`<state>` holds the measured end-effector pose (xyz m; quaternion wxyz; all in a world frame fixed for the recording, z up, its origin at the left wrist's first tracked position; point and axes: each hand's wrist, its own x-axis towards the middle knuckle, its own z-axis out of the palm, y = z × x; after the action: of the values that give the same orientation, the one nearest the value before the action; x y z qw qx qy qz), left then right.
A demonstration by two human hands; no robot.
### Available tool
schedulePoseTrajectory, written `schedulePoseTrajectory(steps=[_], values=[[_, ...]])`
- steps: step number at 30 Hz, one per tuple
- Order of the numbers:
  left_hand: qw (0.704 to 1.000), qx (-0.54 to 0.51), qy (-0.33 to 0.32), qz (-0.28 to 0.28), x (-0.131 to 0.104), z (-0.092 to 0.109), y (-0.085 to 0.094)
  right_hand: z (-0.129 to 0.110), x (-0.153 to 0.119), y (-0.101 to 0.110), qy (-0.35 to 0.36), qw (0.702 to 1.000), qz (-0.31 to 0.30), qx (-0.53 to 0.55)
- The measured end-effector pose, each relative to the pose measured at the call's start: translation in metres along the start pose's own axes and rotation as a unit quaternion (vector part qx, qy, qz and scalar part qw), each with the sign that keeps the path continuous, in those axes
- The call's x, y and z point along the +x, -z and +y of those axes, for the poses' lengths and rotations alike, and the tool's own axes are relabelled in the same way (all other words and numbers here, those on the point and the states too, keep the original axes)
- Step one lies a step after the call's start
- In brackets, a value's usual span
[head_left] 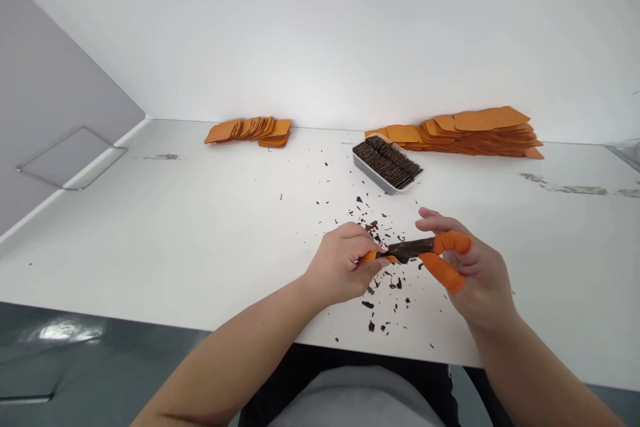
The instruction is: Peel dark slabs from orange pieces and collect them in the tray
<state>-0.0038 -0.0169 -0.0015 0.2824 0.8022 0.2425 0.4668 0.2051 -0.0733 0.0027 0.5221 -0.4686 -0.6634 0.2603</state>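
Note:
My left hand is closed, thumb against fingers, on a small orange piece that the hand mostly hides; some black shows beside it. From there a dark brown, flat strip reaches across to my right hand. Orange finger covers sit on the right thumb and index finger, which meet at the strip's right end. The other right fingers are partly bent, away from the strip. Dark brown flakes lie scattered on the white table beneath and around both hands.
A clear plastic tub packed with thin dark brown strips stands beyond my hands. Behind it, a long fanned stack of orange pieces lies along the wall; a smaller stack is further left. A bent wire frame is at far left.

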Motion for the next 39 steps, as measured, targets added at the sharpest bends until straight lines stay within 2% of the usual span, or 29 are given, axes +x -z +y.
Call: schedulePoseTrajectory(steps=[4, 11, 17, 21, 29, 31, 36, 39], values=[[1.000, -0.016, 0.012, -0.008, 0.001, 0.001, 0.000, -0.003, 0.002, 0.002, 0.079, 0.995, -0.012, -0.063], [0.999, -0.039, 0.017, -0.018, 0.002, 0.002, 0.001, -0.004, 0.006, 0.008, 0.144, 0.986, -0.039, -0.076], [0.994, -0.071, 0.076, -0.029, 0.000, 0.003, 0.002, -0.003, 0.007, 0.010, 0.192, 0.975, -0.035, -0.110], [0.995, -0.063, 0.078, -0.025, -0.001, 0.003, 0.000, -0.003, 0.009, 0.011, 0.197, 0.969, -0.053, -0.137], [0.999, 0.013, 0.008, -0.036, -0.001, 0.000, -0.001, -0.006, 0.010, 0.005, 0.166, 0.959, -0.093, -0.211], [0.999, 0.020, 0.016, -0.038, -0.002, -0.002, -0.002, -0.005, 0.009, 0.000, 0.169, 0.955, -0.074, -0.234], [0.996, 0.001, 0.091, -0.021, 0.000, -0.004, -0.002, -0.004, 0.005, -0.011, 0.177, 0.944, 0.031, -0.277], [0.993, -0.015, 0.116, -0.020, 0.000, -0.004, -0.001, -0.006, 0.004, -0.014, 0.167, 0.948, 0.040, -0.270]])
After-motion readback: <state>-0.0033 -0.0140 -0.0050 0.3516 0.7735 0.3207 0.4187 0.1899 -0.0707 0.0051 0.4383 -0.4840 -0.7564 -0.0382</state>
